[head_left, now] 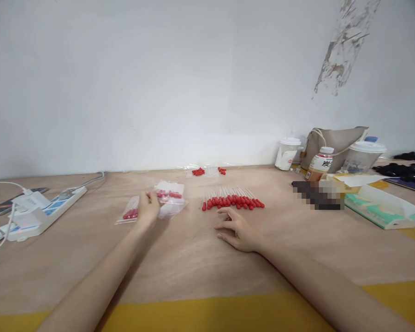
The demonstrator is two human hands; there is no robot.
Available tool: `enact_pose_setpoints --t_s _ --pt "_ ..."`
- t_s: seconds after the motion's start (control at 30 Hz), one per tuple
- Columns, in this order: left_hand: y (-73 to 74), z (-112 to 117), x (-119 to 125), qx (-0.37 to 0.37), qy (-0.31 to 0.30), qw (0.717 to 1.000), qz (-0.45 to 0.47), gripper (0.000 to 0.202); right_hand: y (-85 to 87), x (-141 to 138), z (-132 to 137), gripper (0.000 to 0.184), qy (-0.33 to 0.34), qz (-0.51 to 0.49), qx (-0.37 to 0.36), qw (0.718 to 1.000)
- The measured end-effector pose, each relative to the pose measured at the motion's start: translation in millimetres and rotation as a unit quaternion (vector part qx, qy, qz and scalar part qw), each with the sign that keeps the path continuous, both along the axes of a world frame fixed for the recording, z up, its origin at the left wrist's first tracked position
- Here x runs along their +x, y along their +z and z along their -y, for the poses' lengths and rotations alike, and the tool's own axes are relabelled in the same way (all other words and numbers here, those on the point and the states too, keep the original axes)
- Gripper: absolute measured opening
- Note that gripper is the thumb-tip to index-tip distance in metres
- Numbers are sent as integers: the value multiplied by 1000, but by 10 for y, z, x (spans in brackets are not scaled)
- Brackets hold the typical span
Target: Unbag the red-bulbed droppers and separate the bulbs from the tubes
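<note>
My left hand (148,208) reaches out over a small pile of clear plastic bags (169,198) that hold red-bulbed droppers, its fingers resting on the top bag. My right hand (238,230) lies flat on the wooden table (193,258) with fingers loosely apart, holding nothing, just in front of a row of loose droppers with red bulbs (232,200). Further back near the wall lie more clear bags with a few red droppers (207,171).
A white power strip with plugs and cables (38,212) and a phone (10,202) lie at the left. At the right stand two lidded cups (287,153) (363,156), a drink bottle (318,164), a beige bag (335,143), a tissue pack (380,211). Yellow tape (207,313) runs along the near edge.
</note>
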State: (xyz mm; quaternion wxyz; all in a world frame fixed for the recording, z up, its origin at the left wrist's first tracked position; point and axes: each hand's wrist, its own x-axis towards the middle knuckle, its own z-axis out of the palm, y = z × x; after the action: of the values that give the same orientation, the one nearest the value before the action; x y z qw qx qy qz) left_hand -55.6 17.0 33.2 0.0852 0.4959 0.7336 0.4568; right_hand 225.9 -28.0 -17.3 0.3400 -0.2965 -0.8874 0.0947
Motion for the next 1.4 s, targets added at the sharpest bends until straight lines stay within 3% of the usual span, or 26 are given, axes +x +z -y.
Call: enact_pose_setpoints --t_s 0.13,0.27,0.47,0.57,0.63,0.73,0.77,0.83,0.9,1.0,1.1,1.2,1.3,1.4 --pt "-270 -2 185 3 -45 999 17 18 -6 6 -3 19 -3 5 2 1000" --pt "-382 -17 157 -15 -43 998 36 13 -20 13 -17 19 -1 8 0 1000" --pt "-272 14 52 -8 44 998 48 32 -34 14 -27 20 3 11 -3 1000" --pt "-179 85 49 85 89 991 -55 41 -37 12 -29 20 1 10 -2 1000" --pt "-164 130 71 130 -17 976 -174 37 -40 12 -29 19 -1 11 -1 1000" --pt "-238 177 119 63 -282 909 -301 39 -45 15 -28 19 -5 11 0 1000" --pt "-279 186 133 27 -336 885 -321 45 -46 16 -28 19 -6 11 0 1000" --pt "-355 199 156 -26 -381 861 -337 55 -47 18 -29 19 -6 8 -1 1000" --pt "-400 207 175 -46 -383 860 -335 55 -43 14 -30 19 -6 2 -2 1000" --pt "-397 223 214 -12 -361 873 -327 51 -31 -14 -28 17 -34 -10 -3 999" --pt "-367 228 255 39 -348 877 -330 44 -16 -93 -21 16 -103 -19 -29 994" --pt "-384 191 256 54 -293 894 -333 42 7 -236 -17 19 -198 -26 -104 974" --pt "-454 135 213 -20 -257 907 -333 52 50 -435 -36 31 -288 -23 -186 939" --pt "-507 115 176 -107 -272 900 -325 60 94 -664 -87 38 -351 -12 -217 911"
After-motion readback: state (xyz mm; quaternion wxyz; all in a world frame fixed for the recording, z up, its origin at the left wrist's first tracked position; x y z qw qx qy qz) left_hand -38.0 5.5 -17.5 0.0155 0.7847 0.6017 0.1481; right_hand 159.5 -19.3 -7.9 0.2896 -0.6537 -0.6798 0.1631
